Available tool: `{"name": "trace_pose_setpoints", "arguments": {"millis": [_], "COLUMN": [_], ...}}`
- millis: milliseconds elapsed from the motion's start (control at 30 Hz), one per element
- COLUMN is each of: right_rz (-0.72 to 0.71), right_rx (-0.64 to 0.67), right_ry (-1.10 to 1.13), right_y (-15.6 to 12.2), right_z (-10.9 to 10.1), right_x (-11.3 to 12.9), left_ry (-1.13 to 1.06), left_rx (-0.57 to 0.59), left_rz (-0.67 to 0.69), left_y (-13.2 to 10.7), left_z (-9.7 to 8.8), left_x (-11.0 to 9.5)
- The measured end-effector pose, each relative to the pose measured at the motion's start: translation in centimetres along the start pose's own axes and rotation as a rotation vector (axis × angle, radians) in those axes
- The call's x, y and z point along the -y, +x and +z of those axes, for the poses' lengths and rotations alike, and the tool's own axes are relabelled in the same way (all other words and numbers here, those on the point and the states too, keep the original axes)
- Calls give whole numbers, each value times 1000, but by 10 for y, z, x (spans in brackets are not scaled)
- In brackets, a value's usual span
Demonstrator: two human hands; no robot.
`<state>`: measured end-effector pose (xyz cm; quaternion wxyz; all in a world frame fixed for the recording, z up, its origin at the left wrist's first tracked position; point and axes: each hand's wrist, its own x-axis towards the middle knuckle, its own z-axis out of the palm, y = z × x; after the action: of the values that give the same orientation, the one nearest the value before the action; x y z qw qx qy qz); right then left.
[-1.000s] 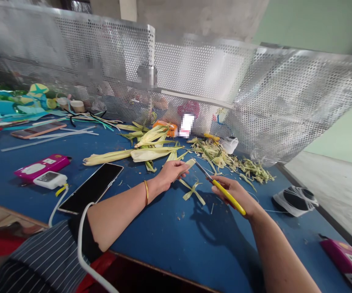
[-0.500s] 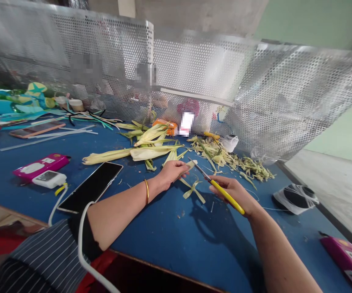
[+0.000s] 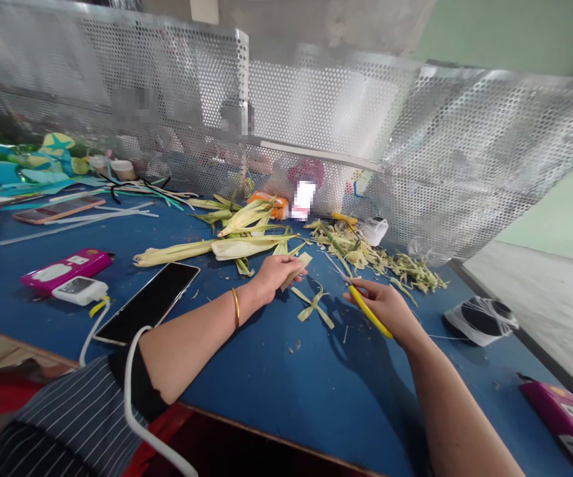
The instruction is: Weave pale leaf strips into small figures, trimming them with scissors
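Between the thumb and fingers of my left hand [image 3: 277,273] is a pale strip of corn husk [image 3: 296,268], its cut end sticking up. My right hand [image 3: 373,301] grips yellow-handled scissors [image 3: 369,311], whose blades point up and left, apart from the strip. On the table below, between my hands, lies a small cross-shaped piece of tied husk [image 3: 314,307]. Larger corn husks [image 3: 246,246] are stacked beyond my left hand. A heap of husk scraps [image 3: 350,245] sits past the scissors.
The blue table [image 3: 266,384] carries a dark phone [image 3: 150,301], a magenta power strip [image 3: 67,270] with a white plug, and a spool of thread [image 3: 481,321]. Another magenta power strip [image 3: 564,417] is at right. A perforated metal screen [image 3: 316,99] stands behind. A white cable [image 3: 134,397] crosses my left sleeve.
The scissors have drawn away from the husk strip, to the right and slightly down. My left hand has shifted slightly left and turned the strip more upright.
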<state>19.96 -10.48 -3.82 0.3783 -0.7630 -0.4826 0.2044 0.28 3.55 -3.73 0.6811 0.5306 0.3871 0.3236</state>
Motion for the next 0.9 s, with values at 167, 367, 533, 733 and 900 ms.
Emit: {"name": "trace_pose_setpoints", "arguments": {"millis": [167,367,533,733,900], "right_rz": [-28,-30,48,79,-5], "right_rx": [176,348,54,-108,-67], "right_ry": [23,-91,-381,-639,-746], "right_y": [3,18,28,14,1], "right_z": [-1,2,8,6,8], "right_x": [-1,-4,-5,-4,4], "left_ry": [-111,-164,-167,-172,-157], "left_rx": [-109,-146,-125,-98,-89], "left_rz": [-8,-55,-81,-105,-87], "left_y": [-1,-3,-4,-9,-19], "left_z": [-6,-5,-3,0,5], "left_x": [-15,-18,-15,-15,-18]}}
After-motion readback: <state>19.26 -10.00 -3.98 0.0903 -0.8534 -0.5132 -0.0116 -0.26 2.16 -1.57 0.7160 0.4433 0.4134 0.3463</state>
